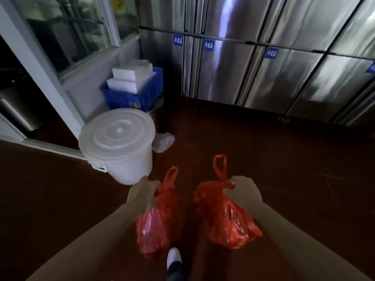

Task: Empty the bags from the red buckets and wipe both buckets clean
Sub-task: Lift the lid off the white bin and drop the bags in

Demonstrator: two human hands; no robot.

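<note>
The left hand (144, 193) is closed around the knot of one red bag (157, 222), and the right hand (244, 192) grips the knot of the other red bag (225, 217). Both bags hang above the dark floor (284, 169), near a white lidded bucket (117, 145).

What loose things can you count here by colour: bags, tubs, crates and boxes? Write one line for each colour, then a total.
Red: 2 bags, one in the left hand (left bag), one in the right hand (right bag)
White: 1 lidded bucket, 2 foam boxes
Blue: 1 crate
Clear: 1 crumpled bag
Total: 7
</note>
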